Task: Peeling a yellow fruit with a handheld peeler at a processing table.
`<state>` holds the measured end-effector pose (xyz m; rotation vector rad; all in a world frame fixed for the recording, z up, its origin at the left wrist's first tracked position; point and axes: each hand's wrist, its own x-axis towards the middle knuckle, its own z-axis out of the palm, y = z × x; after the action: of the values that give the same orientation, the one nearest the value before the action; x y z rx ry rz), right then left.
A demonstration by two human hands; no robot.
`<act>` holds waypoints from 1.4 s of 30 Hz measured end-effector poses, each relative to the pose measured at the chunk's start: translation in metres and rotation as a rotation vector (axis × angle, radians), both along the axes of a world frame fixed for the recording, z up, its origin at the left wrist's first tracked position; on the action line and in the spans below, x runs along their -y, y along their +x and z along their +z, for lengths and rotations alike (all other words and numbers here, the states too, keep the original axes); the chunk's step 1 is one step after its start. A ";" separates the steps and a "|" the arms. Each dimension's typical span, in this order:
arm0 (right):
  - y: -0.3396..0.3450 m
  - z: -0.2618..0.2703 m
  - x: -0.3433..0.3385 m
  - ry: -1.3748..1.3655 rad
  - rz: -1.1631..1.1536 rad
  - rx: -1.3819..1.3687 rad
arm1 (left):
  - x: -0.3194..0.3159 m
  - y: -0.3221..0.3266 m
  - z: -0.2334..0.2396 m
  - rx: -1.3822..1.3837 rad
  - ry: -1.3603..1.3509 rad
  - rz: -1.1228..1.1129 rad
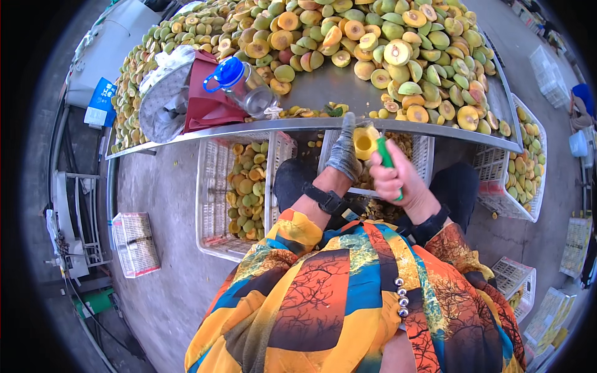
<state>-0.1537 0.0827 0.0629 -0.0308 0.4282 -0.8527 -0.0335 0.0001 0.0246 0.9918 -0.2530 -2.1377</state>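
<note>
In a grey knit glove, my left hand [344, 151] holds a yellow peach half [364, 142] just below the table's front edge, its hollowed cut face turned up. The thumb points away from me. My bare right hand [399, 176] grips the green handle [385, 153] of a small hand tool; its metal end is beside the peach half, and I cannot tell whether they touch. Below both hands stands a white plastic crate [423, 156] with yellow fruit pieces in it. Halved peaches [396, 52] with pits showing lie heaped on the metal table [317, 88] ahead.
A clear bottle with a blue lid [252, 88], a dark red bag [210, 95] and a grey dotted cloth hat [163, 107] sit on the table's left. Crates of peach halves stand left [203, 200] and right [536, 186]. The table's metal rim [298, 124] runs above my knees.
</note>
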 end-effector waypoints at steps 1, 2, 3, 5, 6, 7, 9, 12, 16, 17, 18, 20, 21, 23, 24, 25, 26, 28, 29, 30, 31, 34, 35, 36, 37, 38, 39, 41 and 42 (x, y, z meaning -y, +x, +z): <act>-0.008 0.007 0.005 0.018 -0.072 -0.113 | 0.000 0.000 -0.003 0.039 -0.001 -0.013; -0.015 0.011 0.009 0.034 -0.151 -0.221 | 0.001 0.006 -0.008 -0.030 -0.023 -0.041; -0.024 0.003 0.010 -0.026 -0.125 -0.570 | 0.003 0.015 -0.014 -0.103 -0.045 -0.070; -0.035 -0.010 0.013 -0.152 -0.059 -1.268 | 0.007 0.024 -0.015 -0.194 -0.083 -0.139; -0.036 -0.010 0.013 -0.234 -0.037 -1.351 | 0.008 0.023 -0.011 -0.150 -0.080 -0.117; -0.037 -0.008 0.011 -0.317 -0.015 -1.432 | 0.009 0.021 -0.007 -0.106 -0.076 -0.096; -0.038 -0.024 0.008 -0.793 -0.106 -1.734 | 0.010 0.021 -0.003 -0.096 -0.105 -0.138; -0.018 -0.015 0.004 -0.905 -0.144 -1.950 | 0.012 0.024 -0.001 -0.031 -0.126 -0.118; -0.006 -0.011 0.006 -1.032 -0.227 -2.234 | 0.010 0.012 0.004 -0.048 -0.112 -0.001; -0.004 -0.012 0.005 -1.056 -0.223 -2.272 | 0.009 0.009 0.011 -0.073 -0.097 0.009; -0.003 -0.012 0.004 -1.081 -0.219 -2.310 | 0.009 0.007 0.014 -0.098 -0.081 0.020; -0.001 -0.011 0.003 -1.131 -0.231 -2.352 | 0.010 0.008 0.011 -0.144 -0.133 -0.014; 0.000 -0.010 0.002 -1.157 -0.248 -2.356 | 0.011 0.008 0.009 -0.167 -0.159 -0.030; 0.003 -0.007 0.000 -1.186 -0.236 -2.358 | 0.013 0.008 0.004 -0.174 -0.141 -0.016; 0.005 -0.005 -0.001 -1.191 -0.206 -2.358 | 0.014 0.008 0.001 -0.178 -0.131 -0.009; 0.006 -0.005 -0.002 -1.195 -0.177 -2.357 | 0.014 0.008 -0.002 -0.202 -0.113 -0.010; 0.006 -0.006 -0.002 -1.215 -0.165 -2.320 | 0.014 0.008 -0.004 -0.226 -0.096 -0.009; 0.007 -0.007 -0.001 -1.256 -0.140 -2.243 | 0.015 0.009 -0.007 -0.235 -0.081 -0.001; 0.007 -0.009 0.000 -1.256 -0.170 -2.200 | 0.017 0.009 -0.006 -0.223 -0.082 0.003; 0.007 -0.012 0.002 -1.256 -0.198 -2.156 | 0.018 0.008 -0.005 -0.212 -0.084 0.007; 0.007 -0.015 0.003 -1.256 -0.226 -2.111 | 0.019 0.006 -0.005 -0.188 -0.099 0.019; 0.016 -0.021 0.001 -0.370 0.058 -1.119 | 0.020 -0.002 0.005 -0.135 -0.104 0.077; 0.016 -0.010 -0.002 -0.236 0.069 -0.742 | 0.019 -0.004 0.014 -0.135 -0.077 0.118; 0.013 -0.008 -0.002 -0.212 0.055 -0.697 | 0.019 -0.006 0.018 -0.136 -0.048 0.157; 0.008 -0.008 -0.002 -0.187 0.040 -0.652 | 0.022 0.005 0.012 0.010 -0.232 0.154; 0.001 -0.007 -0.003 -0.162 0.016 -0.609 | 0.025 0.023 0.016 0.120 -0.290 0.092; -0.012 -0.014 -0.001 -0.236 0.132 -0.908 | 0.027 0.043 0.022 0.164 -0.367 0.085; -0.042 -0.049 -0.012 -0.586 0.212 -1.517 | 0.039 0.111 0.001 0.463 -0.586 0.025; -0.049 -0.059 -0.016 -0.769 0.252 -1.813 | 0.041 0.147 0.002 0.791 -0.697 -0.075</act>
<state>-0.2032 0.0983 0.0037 -1.6242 1.6887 -0.4759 0.1138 -0.0410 0.0271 1.3277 -1.3217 -1.4148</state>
